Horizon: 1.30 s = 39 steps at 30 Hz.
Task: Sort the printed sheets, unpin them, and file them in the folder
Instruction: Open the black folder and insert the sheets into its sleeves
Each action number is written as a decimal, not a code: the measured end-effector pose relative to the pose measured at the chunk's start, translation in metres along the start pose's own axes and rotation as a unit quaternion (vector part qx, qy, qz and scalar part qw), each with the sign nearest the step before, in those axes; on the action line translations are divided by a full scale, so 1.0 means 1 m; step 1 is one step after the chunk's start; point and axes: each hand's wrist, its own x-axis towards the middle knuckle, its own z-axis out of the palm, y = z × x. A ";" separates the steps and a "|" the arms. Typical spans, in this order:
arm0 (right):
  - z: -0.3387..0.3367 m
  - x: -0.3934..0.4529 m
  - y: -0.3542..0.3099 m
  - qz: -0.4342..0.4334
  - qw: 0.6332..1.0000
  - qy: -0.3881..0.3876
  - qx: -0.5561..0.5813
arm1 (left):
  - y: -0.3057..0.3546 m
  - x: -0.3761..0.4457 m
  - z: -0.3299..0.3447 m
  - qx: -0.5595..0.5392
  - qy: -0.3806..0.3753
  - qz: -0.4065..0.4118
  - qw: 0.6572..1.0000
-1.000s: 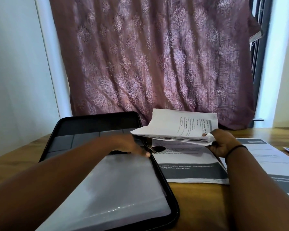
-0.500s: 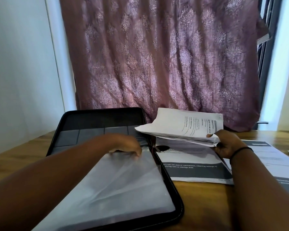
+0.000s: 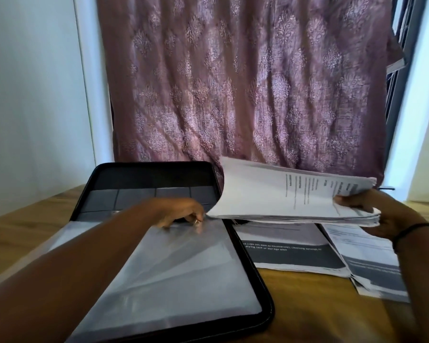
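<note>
Starting at the left, we see the open black folder [image 3: 264,297] lying flat on the wooden table [image 3: 307,305], its long axis running away from us, a clear plastic sleeve [image 3: 178,273] uppermost. Our left hand [image 3: 181,211] rests at the sleeve's far edge, fingers curled and seemingly pinching it, though blur leaves that unsure. Just right of that hand hangs the stack of printed sheets [image 3: 270,194], long axis crosswise, free corner pointing left toward the sleeve's mouth. Our right hand [image 3: 382,214] clamps the stack's right end, thumb on top. More printed pages [image 3: 290,253] lie beneath on the table. We judge the stack must travel leftward into the sleeve.
</note>
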 end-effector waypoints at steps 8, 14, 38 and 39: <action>-0.026 -0.012 -0.008 -0.047 0.960 0.051 -0.271 | -0.006 0.004 0.002 0.024 0.025 0.006 0.999; 0.001 -0.019 0.003 0.062 0.974 -0.079 -0.205 | 0.012 0.000 0.009 0.070 0.054 -0.006 0.996; 0.000 -0.012 0.001 0.048 0.976 -0.125 -0.171 | 0.039 0.020 0.015 0.255 0.182 -0.001 0.950; 0.001 -0.013 0.000 0.043 0.976 -0.122 -0.176 | 0.038 0.022 0.014 0.250 0.184 0.000 0.951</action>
